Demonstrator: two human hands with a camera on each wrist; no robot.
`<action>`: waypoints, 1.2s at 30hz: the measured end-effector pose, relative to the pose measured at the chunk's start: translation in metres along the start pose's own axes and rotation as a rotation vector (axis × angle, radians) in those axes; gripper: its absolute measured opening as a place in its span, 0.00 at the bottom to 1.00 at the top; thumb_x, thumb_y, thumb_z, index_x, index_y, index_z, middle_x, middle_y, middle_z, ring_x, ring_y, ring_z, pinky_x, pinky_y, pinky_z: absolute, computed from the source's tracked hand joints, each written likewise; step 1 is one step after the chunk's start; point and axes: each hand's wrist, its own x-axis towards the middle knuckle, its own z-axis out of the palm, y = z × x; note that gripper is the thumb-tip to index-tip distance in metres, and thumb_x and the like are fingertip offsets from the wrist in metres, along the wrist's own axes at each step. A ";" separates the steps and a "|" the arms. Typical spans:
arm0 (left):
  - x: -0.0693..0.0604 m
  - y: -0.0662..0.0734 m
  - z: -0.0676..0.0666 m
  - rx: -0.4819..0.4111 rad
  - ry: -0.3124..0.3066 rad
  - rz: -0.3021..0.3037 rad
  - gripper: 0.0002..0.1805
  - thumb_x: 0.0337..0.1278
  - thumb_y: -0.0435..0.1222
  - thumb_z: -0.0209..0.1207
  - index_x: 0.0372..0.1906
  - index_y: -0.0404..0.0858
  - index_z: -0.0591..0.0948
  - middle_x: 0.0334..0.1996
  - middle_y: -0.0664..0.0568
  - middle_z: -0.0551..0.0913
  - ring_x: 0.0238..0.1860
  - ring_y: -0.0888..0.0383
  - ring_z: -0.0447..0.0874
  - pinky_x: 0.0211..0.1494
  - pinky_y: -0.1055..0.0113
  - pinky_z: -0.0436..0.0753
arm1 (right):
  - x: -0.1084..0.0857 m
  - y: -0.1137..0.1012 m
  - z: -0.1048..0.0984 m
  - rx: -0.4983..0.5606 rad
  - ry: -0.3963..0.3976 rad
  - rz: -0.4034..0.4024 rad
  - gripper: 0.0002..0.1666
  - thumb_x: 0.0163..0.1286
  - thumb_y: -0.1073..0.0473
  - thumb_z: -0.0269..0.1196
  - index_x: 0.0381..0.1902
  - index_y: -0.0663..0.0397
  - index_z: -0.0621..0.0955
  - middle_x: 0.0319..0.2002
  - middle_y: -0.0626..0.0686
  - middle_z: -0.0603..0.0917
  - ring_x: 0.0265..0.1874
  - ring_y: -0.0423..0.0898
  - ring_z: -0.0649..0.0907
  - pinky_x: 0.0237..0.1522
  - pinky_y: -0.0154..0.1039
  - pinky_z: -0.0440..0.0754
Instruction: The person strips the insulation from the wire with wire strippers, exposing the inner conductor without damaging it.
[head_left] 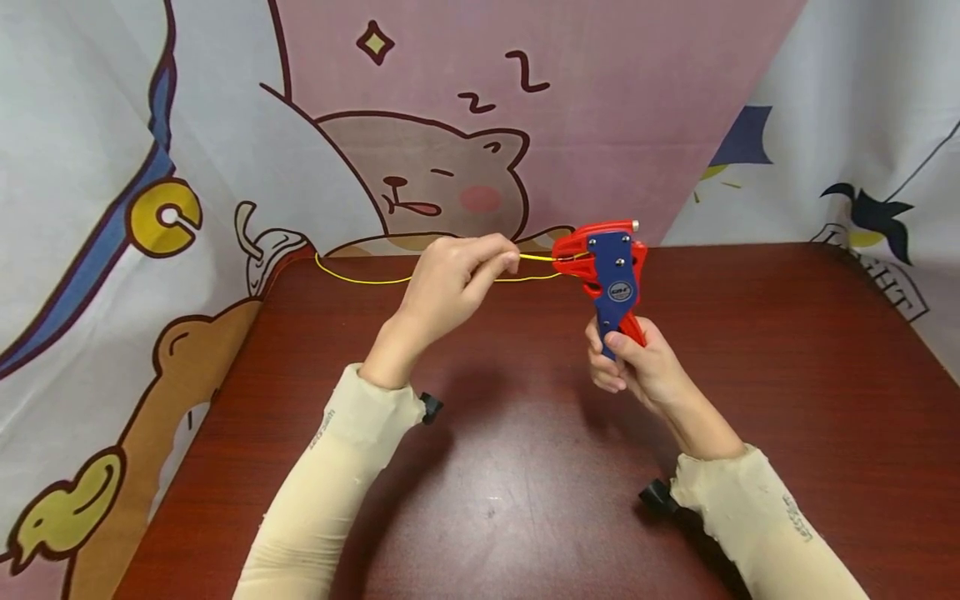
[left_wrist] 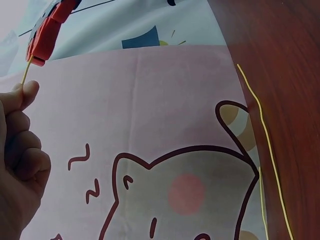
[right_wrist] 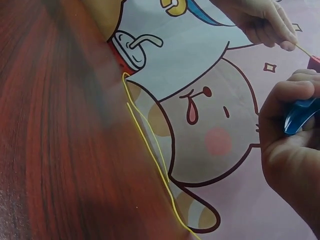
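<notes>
In the head view, yellow wire is pinched by fingers of the left hand and led, at three o'clock, into a red-and-blue stripper gripped by curled fingers of the right hand. By the left wrist, curled lower fingers are revealed; by the right, wire strands along the desk.

glossy red-brown table, cartoon-printed cloth backdrop
</notes>
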 end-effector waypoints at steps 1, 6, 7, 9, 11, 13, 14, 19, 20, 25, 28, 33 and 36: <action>0.000 0.000 0.000 -0.017 -0.010 -0.011 0.10 0.70 0.37 0.56 0.31 0.41 0.83 0.23 0.56 0.82 0.23 0.62 0.71 0.31 0.68 0.71 | 0.000 0.000 0.000 0.006 -0.001 -0.002 0.11 0.80 0.59 0.48 0.40 0.57 0.76 0.20 0.54 0.61 0.12 0.48 0.60 0.14 0.41 0.53; 0.000 0.002 0.003 -0.163 -0.061 -0.073 0.12 0.71 0.36 0.54 0.29 0.40 0.82 0.24 0.55 0.82 0.21 0.63 0.63 0.30 0.70 0.67 | 0.000 0.000 0.000 0.039 0.003 -0.015 0.12 0.80 0.61 0.46 0.40 0.57 0.76 0.19 0.54 0.60 0.12 0.47 0.59 0.14 0.41 0.52; -0.001 0.002 0.004 -0.206 -0.069 -0.089 0.13 0.71 0.35 0.54 0.29 0.40 0.82 0.24 0.53 0.83 0.20 0.63 0.61 0.30 0.70 0.66 | 0.000 0.000 0.000 0.044 0.003 -0.017 0.13 0.80 0.61 0.45 0.39 0.57 0.76 0.19 0.54 0.60 0.12 0.47 0.59 0.14 0.40 0.51; -0.001 0.001 0.007 -0.285 -0.081 -0.121 0.14 0.72 0.34 0.53 0.27 0.39 0.81 0.25 0.52 0.83 0.21 0.63 0.60 0.30 0.70 0.65 | 0.000 0.000 0.000 0.049 0.001 -0.018 0.13 0.81 0.61 0.44 0.39 0.57 0.75 0.19 0.54 0.60 0.12 0.47 0.59 0.14 0.40 0.52; -0.002 0.000 0.009 -0.337 -0.092 -0.149 0.15 0.73 0.34 0.52 0.26 0.38 0.79 0.25 0.51 0.81 0.22 0.63 0.60 0.30 0.70 0.64 | 0.000 0.000 -0.001 0.052 -0.004 -0.017 0.13 0.80 0.62 0.44 0.39 0.57 0.75 0.19 0.55 0.59 0.11 0.47 0.59 0.14 0.40 0.52; -0.002 0.000 0.010 -0.338 -0.108 -0.169 0.16 0.74 0.34 0.51 0.25 0.38 0.77 0.23 0.52 0.78 0.22 0.63 0.60 0.31 0.70 0.63 | 0.001 0.000 -0.001 0.047 -0.009 -0.010 0.12 0.80 0.62 0.45 0.39 0.57 0.75 0.19 0.55 0.59 0.11 0.47 0.59 0.14 0.40 0.52; -0.002 0.000 0.010 -0.319 -0.116 -0.175 0.17 0.74 0.35 0.50 0.25 0.39 0.76 0.22 0.52 0.77 0.22 0.62 0.61 0.31 0.69 0.64 | 0.001 0.000 -0.001 0.046 -0.010 -0.004 0.12 0.80 0.62 0.45 0.39 0.57 0.75 0.19 0.55 0.59 0.11 0.48 0.59 0.13 0.41 0.53; 0.002 0.005 0.009 -0.140 -0.119 -0.152 0.11 0.74 0.41 0.53 0.36 0.44 0.82 0.26 0.58 0.82 0.26 0.64 0.70 0.35 0.69 0.70 | 0.001 0.000 -0.001 0.064 -0.014 0.010 0.13 0.81 0.62 0.44 0.38 0.57 0.74 0.19 0.55 0.60 0.12 0.48 0.59 0.14 0.41 0.53; 0.003 0.007 0.008 -0.108 -0.103 -0.137 0.09 0.73 0.42 0.54 0.39 0.44 0.83 0.29 0.59 0.83 0.28 0.64 0.73 0.36 0.69 0.71 | 0.001 0.000 -0.002 0.069 -0.013 0.007 0.13 0.81 0.63 0.43 0.38 0.57 0.74 0.19 0.55 0.60 0.12 0.48 0.59 0.14 0.41 0.53; 0.007 0.015 0.009 0.027 0.031 -0.033 0.07 0.68 0.43 0.61 0.41 0.45 0.84 0.32 0.60 0.84 0.28 0.66 0.74 0.33 0.71 0.71 | 0.000 -0.001 -0.002 0.073 -0.012 0.003 0.13 0.81 0.64 0.41 0.37 0.58 0.73 0.19 0.55 0.60 0.11 0.48 0.59 0.14 0.41 0.53; 0.008 0.018 0.009 0.092 0.085 0.016 0.07 0.68 0.43 0.60 0.36 0.45 0.84 0.30 0.60 0.83 0.26 0.65 0.74 0.31 0.70 0.72 | -0.001 -0.001 -0.002 0.074 -0.011 0.004 0.13 0.81 0.63 0.41 0.37 0.58 0.73 0.19 0.55 0.60 0.11 0.48 0.59 0.14 0.41 0.53; 0.007 0.019 0.010 0.155 0.092 0.013 0.08 0.69 0.43 0.58 0.36 0.45 0.84 0.29 0.60 0.83 0.31 0.63 0.79 0.34 0.68 0.77 | -0.001 -0.001 -0.002 0.077 -0.013 0.000 0.13 0.81 0.63 0.41 0.38 0.57 0.73 0.20 0.55 0.60 0.12 0.48 0.59 0.14 0.41 0.53; 0.006 0.019 0.009 0.166 0.070 -0.015 0.09 0.70 0.43 0.57 0.36 0.45 0.84 0.30 0.60 0.83 0.30 0.63 0.79 0.34 0.66 0.77 | -0.001 0.000 -0.001 0.082 -0.015 -0.001 0.13 0.81 0.62 0.42 0.39 0.57 0.73 0.20 0.55 0.60 0.12 0.48 0.59 0.14 0.41 0.53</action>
